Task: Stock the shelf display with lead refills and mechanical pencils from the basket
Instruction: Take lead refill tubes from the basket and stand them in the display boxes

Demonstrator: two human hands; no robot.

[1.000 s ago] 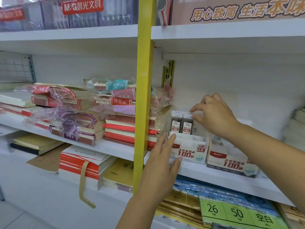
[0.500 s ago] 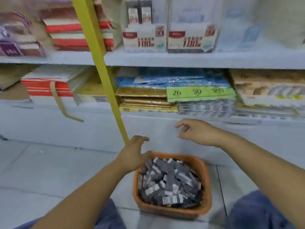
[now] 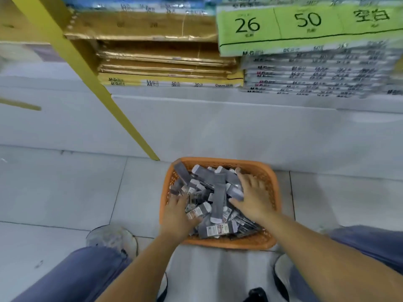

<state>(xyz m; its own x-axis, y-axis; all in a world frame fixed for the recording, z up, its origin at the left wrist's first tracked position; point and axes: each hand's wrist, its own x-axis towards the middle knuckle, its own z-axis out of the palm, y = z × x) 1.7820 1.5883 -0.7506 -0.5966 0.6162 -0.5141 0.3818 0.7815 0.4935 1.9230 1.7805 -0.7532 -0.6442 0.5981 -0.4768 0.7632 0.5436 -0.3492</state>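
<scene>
An orange plastic basket stands on the floor in front of the shelf base, heaped with several grey lead refill cases with white ends and red-white labels. My left hand lies on the left side of the heap, fingers spread among the cases. On the right side rests my right hand, fingers apart and palm down on the cases. Neither hand visibly grips a case. The shelf display boxes are out of view.
A yellow shelf upright slants down to the floor just left of the basket. On the low shelf lie gold paper packs and grey packs under a green label. My knees in blue trousers flank the basket.
My view has dropped from the shelf display down to the floor. Both hands left the shelf boxes, came down over the basket and now rest in the heap of refill cases.
</scene>
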